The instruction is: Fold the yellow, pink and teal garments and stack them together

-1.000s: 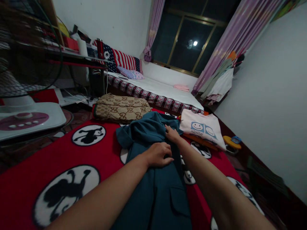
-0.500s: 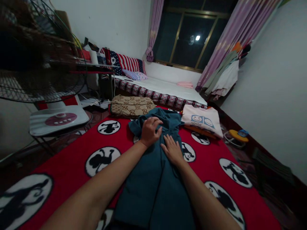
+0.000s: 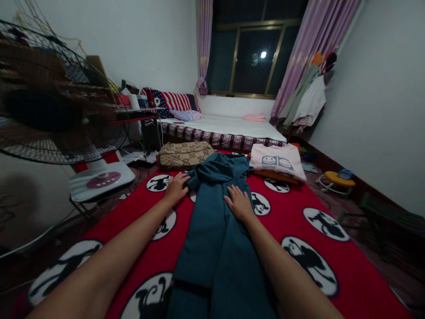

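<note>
A dark teal garment [image 3: 206, 226] lies lengthwise on the red blanket [image 3: 279, 212], its far end bunched and a sleeve-like flap sticking out on the left. At the tip of this flap is my left hand [image 3: 175, 189], fingers apart from the thumb and touching the cloth's edge. My right hand [image 3: 239, 204] rests flat on the garment's right side, with its fingers stretched out. The near end of the garment runs out of view between my forearms.
Beyond the garment are a folded tan patterned cloth [image 3: 184, 155] on the left and a folded pink top [image 3: 277, 161] on the right. A fan [image 3: 49, 110] stands at the left. A yellow stool [image 3: 337, 178] is on the floor at right.
My left hand has moved left from the middle of the garment to the flap's outer tip. The right hand stays on the cloth. The camera view has shifted slightly.
</note>
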{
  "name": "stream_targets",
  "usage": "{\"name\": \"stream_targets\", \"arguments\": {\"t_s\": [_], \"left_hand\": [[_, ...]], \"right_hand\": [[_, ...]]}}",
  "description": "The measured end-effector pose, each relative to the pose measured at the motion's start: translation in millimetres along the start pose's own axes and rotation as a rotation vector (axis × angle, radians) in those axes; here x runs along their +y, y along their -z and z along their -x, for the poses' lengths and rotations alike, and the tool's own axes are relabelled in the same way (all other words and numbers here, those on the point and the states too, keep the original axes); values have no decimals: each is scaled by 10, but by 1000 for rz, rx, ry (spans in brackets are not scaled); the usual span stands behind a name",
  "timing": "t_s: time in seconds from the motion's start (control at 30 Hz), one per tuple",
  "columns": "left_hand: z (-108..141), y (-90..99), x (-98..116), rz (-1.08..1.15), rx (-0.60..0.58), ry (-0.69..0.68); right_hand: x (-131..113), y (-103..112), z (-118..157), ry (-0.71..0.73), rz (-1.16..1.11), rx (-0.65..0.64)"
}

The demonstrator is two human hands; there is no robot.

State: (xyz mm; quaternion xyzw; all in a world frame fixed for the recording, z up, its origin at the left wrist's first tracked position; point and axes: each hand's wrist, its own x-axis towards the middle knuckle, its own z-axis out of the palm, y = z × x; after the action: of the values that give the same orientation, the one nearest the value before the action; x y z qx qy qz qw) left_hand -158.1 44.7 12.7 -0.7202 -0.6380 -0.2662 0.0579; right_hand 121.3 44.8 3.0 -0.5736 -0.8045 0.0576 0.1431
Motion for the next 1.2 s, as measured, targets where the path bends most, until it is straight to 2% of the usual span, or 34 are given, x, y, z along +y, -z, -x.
{"name": "stream_targets", "arguments": {"t_s": [0.1,0.17,0.23,0.27,0.3,0.33,0.37,0.43,0.5,0.57,0.6,0.7,0.8,0.9,0.97,1.03,1.13,1.2], "left_hand": [[-189,116,85,36,33,-37],[-338,309,208,42,63,-31],[-442,615,424,76,139,-37],[-457,803,569,134,221,-71],[-438,1006,733,207,272,-144],[-382,1210,907,296,253,-234],[-292,1404,1083,378,152,-332],[-32,1708,1394,520,-135,-485],[255,1840,1592,665,-429,-553],[478,1791,1653,727,-629,-559],[549,1711,1639,727,-663,-537],[630,1353,1507,631,-541,-417],[650,974,1367,447,-428,-338],[696,731,1292,322,-477,-307],[726,685,1273,299,-546,-304],[741,720,1262,314,-613,-336],[748,811,1237,376,-728,-449],[751,827,1222,391,-748,-504]], "right_hand": [[48,-33,-14,9,-87,43],[94,-49,-27,4,-209,107],[150,-52,-41,-20,-384,218],[180,-48,-47,-39,-476,288],[210,-42,-51,-63,-565,364],[238,-33,-53,-91,-651,435],[264,-24,-52,-125,-735,495],[305,-5,-42,-196,-912,564],[331,14,-25,-269,-1072,573],[340,30,-10,-335,-1163,559],[340,37,-6,-357,-1181,551],[329,52,0,-383,-1142,519],[306,62,3,-355,-971,507],[286,72,13,-259,-776,492],[281,76,19,-197,-714,452],[288,70,20,-154,-719,402],[313,40,14,-136,-780,368],[326,17,7,-145,-817,376]]}}
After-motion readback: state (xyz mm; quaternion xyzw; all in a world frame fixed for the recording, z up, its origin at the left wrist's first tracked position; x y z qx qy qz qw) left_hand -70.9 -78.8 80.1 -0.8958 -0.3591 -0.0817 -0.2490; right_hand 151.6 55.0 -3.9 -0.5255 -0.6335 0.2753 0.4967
